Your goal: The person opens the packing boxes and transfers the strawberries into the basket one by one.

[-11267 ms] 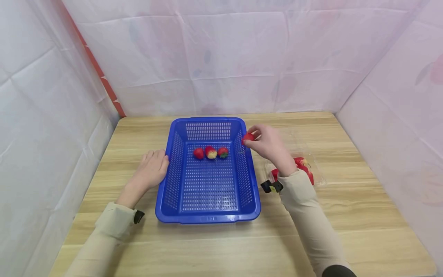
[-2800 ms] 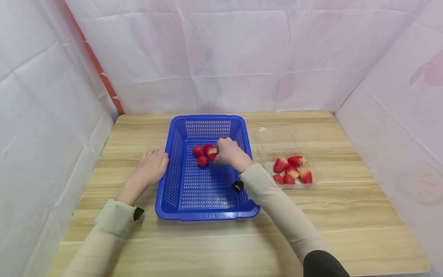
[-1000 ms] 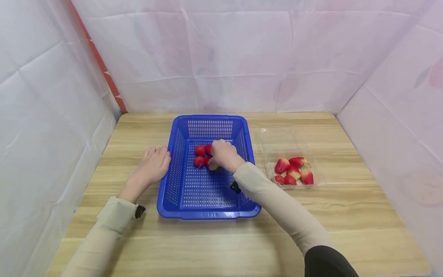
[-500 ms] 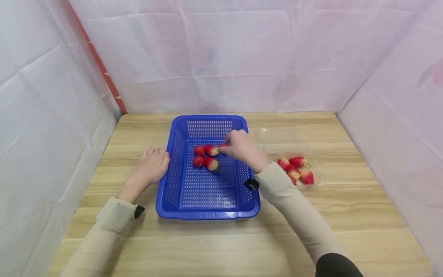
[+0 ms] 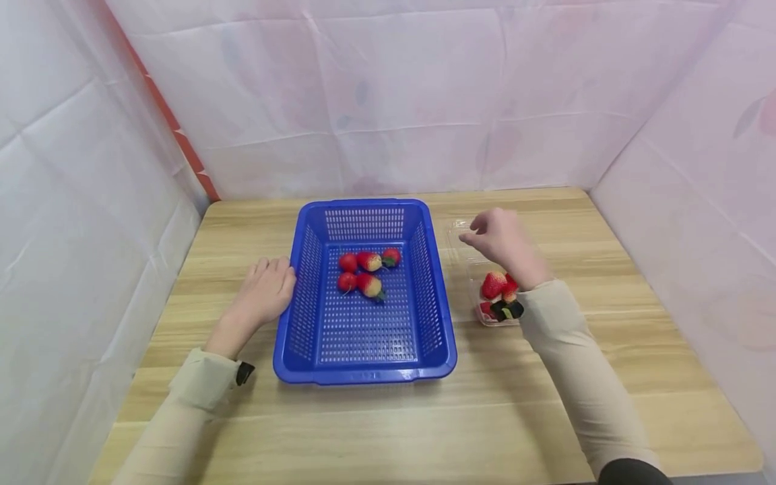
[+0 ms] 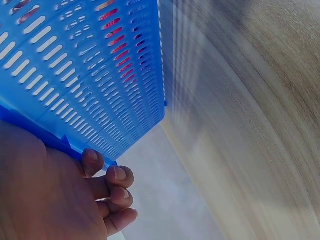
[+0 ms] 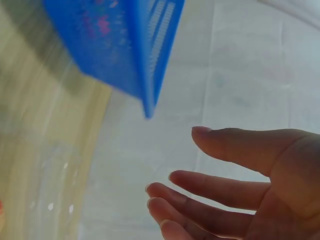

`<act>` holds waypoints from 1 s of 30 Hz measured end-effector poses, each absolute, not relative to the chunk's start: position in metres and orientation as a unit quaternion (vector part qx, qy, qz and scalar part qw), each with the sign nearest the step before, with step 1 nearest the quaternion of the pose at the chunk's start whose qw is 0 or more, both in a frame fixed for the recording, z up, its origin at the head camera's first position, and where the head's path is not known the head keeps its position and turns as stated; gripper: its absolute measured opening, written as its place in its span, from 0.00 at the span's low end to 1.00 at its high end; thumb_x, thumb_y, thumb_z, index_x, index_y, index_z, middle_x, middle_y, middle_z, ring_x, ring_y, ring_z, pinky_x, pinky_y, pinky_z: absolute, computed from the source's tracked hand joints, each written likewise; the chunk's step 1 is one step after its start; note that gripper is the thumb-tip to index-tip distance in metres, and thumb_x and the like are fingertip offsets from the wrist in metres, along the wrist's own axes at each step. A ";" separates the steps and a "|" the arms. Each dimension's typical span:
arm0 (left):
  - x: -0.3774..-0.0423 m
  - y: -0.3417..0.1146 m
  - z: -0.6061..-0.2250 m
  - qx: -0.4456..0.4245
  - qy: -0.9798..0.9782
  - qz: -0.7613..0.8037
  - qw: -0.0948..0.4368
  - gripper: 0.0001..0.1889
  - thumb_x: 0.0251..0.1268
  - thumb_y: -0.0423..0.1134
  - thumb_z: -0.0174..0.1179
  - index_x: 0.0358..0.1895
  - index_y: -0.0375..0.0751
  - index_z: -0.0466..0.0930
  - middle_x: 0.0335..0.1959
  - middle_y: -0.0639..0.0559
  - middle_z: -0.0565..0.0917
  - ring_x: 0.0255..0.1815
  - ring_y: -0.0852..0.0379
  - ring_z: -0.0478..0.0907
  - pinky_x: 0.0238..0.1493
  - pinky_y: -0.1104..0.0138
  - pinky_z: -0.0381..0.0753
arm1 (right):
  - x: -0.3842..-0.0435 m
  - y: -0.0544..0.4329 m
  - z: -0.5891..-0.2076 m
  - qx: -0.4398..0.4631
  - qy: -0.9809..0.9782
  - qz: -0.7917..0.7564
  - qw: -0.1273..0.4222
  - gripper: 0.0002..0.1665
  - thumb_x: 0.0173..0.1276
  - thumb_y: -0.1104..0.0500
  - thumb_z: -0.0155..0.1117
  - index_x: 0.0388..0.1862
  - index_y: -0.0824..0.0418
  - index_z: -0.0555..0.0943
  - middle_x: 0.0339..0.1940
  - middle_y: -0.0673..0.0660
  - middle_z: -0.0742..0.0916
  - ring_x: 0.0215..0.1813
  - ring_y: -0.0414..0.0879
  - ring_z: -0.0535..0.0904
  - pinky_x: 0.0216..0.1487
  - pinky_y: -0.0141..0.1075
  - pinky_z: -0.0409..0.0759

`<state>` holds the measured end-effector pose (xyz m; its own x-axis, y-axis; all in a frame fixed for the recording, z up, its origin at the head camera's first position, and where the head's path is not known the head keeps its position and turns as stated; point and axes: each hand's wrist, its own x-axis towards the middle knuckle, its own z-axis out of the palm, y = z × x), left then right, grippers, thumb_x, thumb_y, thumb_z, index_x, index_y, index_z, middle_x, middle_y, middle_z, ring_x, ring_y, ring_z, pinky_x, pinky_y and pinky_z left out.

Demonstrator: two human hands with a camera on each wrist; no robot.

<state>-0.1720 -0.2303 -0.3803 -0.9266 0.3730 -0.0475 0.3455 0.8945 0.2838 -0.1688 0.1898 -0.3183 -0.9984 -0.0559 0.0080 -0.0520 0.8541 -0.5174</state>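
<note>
In the head view a blue perforated basket point(image 5: 364, 375) holds several red strawberries point(image 5: 370, 285), some with pale yellow ends and green leaves, grouped in two rows towards its far part. My left hand point(image 5: 263, 291) rests against the basket's left rim; in the left wrist view its fingers point(image 6: 120, 175) are loosely bent beside the rim. Right of the basket, my right hand point(image 5: 504, 244) hovers above a clear plastic box's lid. Nothing is in its fingers, and the right wrist view shows thumb and fingers apart.
The open clear plastic box point(image 5: 475, 296) on the right holds more strawberries point(image 5: 494, 285), partly hidden by my right wrist and its black strap piece point(image 5: 506, 310). The wooden table point(image 5: 364, 431) is bounded by white cloth walls point(image 5: 412, 101) at the back and both sides.
My right hand has let go of a strawberry at the right end of the far row and moved right, out of the basket to above the clear box. My left hand has stayed put.
</note>
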 end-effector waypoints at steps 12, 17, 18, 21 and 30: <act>-0.171 -0.232 -0.381 0.183 0.972 0.140 0.048 0.18 0.80 0.46 0.26 0.42 0.40 0.66 0.36 0.43 0.73 0.42 0.43 0.64 0.46 0.52 0.60 | -0.164 0.223 -0.349 0.001 0.962 -0.270 0.031 0.17 0.63 0.63 0.65 0.43 0.78 0.83 0.44 0.75 0.84 0.46 0.66 0.80 0.50 0.57 0.76; -0.172 -0.230 -0.380 0.182 0.972 0.141 0.048 0.18 0.80 0.46 0.26 0.43 0.41 0.66 0.37 0.43 0.73 0.42 0.43 0.63 0.47 0.52 0.59 | -0.154 0.233 -0.363 0.015 0.966 -0.250 0.063 0.16 0.57 0.64 0.68 0.38 0.78 0.83 0.42 0.74 0.84 0.41 0.63 0.79 0.46 0.56 0.77; -0.172 -0.230 -0.381 0.182 0.972 0.140 0.048 0.18 0.80 0.46 0.26 0.43 0.41 0.66 0.37 0.43 0.73 0.42 0.43 0.63 0.47 0.52 0.59 | -0.152 0.235 -0.367 0.017 0.967 -0.244 0.071 0.16 0.57 0.63 0.69 0.37 0.77 0.83 0.40 0.73 0.84 0.40 0.62 0.79 0.44 0.55 0.77; -0.172 -0.230 -0.381 0.183 0.972 0.141 0.047 0.18 0.80 0.46 0.26 0.42 0.41 0.66 0.36 0.43 0.73 0.41 0.43 0.63 0.47 0.52 0.59 | -0.147 0.237 -0.378 0.027 0.967 -0.238 0.085 0.12 0.57 0.62 0.70 0.27 0.73 0.82 0.27 0.64 0.83 0.29 0.54 0.74 0.33 0.46 0.75; -0.172 -0.230 -0.384 0.180 0.972 0.146 0.048 0.19 0.80 0.46 0.26 0.42 0.41 0.67 0.38 0.43 0.73 0.43 0.43 0.64 0.48 0.51 0.59 | -0.146 0.233 -0.408 0.044 0.966 -0.244 0.070 0.25 0.59 0.61 0.66 0.07 0.57 0.66 0.08 0.48 0.68 0.15 0.41 0.62 0.19 0.34 0.62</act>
